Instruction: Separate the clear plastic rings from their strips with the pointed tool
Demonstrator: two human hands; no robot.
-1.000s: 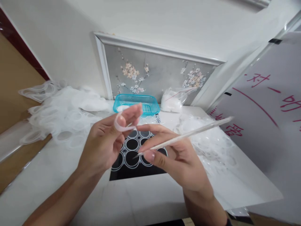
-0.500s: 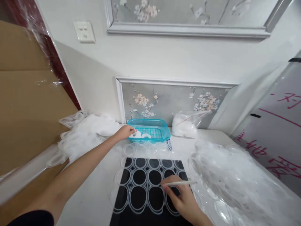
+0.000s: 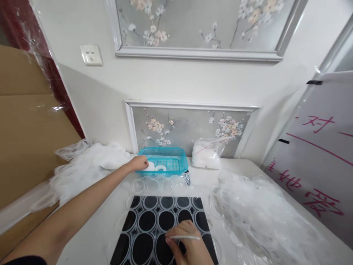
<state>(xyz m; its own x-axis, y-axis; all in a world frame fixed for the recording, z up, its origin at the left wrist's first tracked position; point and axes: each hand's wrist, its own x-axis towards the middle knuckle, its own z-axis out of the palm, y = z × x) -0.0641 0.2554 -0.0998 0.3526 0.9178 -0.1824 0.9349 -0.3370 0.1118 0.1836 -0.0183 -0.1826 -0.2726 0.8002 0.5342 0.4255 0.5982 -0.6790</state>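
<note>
My left hand (image 3: 140, 162) is at the left rim of a turquoise plastic basket (image 3: 180, 171), fingers curled closed; whatever they pinch is hidden. Beside it inside the basket lie a white round piece (image 3: 150, 166) and a white ring (image 3: 160, 168). My right hand (image 3: 187, 239) grips a thin white stick-like tool (image 3: 190, 237) over the lower part of a black sheet (image 3: 165, 221). Clear sheeting with rows of round ring outlines covers that black sheet and spreads past its edges.
A heap of white translucent rings (image 3: 93, 162) lies at the left, and a large pile of clear plastic ring sheets (image 3: 256, 209) at the right. A zip bag (image 3: 206, 154) with white contents stands by the wall. A whiteboard (image 3: 317, 147) with pink writing leans at the right.
The head view has shifted, so the scene sits lower and further left. My right hand has moved slightly left and nearer over the black sheet. My left hand stays at the basket, fingers more curled.
</note>
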